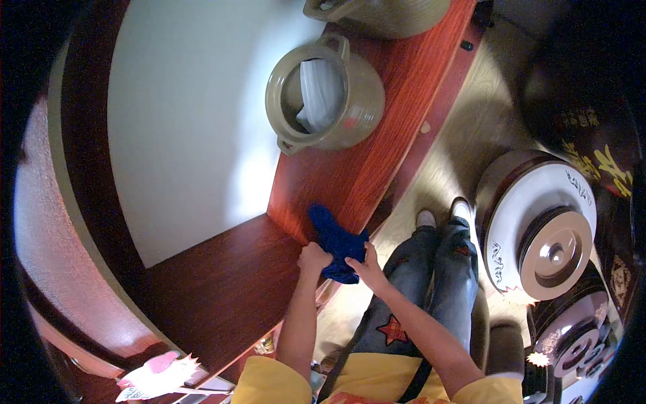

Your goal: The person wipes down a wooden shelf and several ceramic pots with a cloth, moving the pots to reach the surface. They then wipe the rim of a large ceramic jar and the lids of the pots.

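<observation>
A dark blue cloth [334, 239] is stretched between my two hands above the edge of the reddish wooden shelf [336, 182]. My left hand [314, 258] is closed on the cloth's left side. On its right side, my right hand [367, 264] grips the cloth with the thumb on top. One end of the cloth reaches up over the shelf surface. Further along the shelf stands a glazed, two-handled crock [367, 101] with crumpled white material [321, 91] inside its mouth.
Another crock [404, 13] is at the top, cut off by the frame. At right on the floor [437, 165] stands a big white lidded jar [494, 215], with dark jars behind it. Darker shelf boards [222, 296] and starburst price tags [165, 377] lie at lower left.
</observation>
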{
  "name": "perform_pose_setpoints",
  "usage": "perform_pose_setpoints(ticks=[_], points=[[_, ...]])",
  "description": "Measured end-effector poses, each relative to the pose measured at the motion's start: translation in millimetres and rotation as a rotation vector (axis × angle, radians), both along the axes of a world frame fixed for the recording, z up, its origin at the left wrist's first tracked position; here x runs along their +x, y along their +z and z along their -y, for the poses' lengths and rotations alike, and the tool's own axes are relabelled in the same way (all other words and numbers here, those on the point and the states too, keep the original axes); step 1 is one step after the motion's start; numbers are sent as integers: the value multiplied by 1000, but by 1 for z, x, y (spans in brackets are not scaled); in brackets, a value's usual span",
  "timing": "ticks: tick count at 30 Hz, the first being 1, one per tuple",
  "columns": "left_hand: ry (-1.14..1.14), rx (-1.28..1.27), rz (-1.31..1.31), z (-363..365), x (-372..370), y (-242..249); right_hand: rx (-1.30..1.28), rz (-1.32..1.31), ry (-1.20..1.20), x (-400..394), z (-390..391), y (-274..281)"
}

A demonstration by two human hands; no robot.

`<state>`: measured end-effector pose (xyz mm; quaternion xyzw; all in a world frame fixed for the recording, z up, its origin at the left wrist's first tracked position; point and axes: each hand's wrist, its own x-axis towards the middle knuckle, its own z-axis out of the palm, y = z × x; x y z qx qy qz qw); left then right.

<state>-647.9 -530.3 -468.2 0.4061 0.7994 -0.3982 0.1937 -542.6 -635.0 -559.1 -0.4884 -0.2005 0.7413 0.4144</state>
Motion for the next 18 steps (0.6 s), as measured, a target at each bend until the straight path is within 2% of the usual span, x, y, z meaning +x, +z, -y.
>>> perform_pose_setpoints(ticks=[3,5,7,8,9,10,11,13,14,15,16,17,18], points=[[87,-27,93,17,1,2,-39,-5,89,36,-25,21],[140,-40,167,36,-1,3,-90,-42,230,64,-44,47],[983,138,783,60,1,8,-74,22,273,80,-62,70],[989,132,785,63,10,12,-12,-8,169,80,-67,75],[1336,291,976,65,22,16,58,-36,65,79,-76,81],[1682,462,1159,63,35,26,145,-30,84,83,-91,93],[1687,464,1161,57,49,42,146,-28,89,87,-105,108],[1742,814,1307,27,78,72,202,-262,158,91,-135,131],[1675,947,1446,17,81,79,234,-355,183,91,-149,133],[1753,1066,1601,18,57,71,264,-449,207,89,-161,133],[1716,1039,1792,20,25,62,365,-388,124,79,-165,120],[1668,1007,1981,12,14,69,362,-328,27,74,-172,114],[1685,1129,1759,5,6,74,385,-166,5,75,-175,106]])
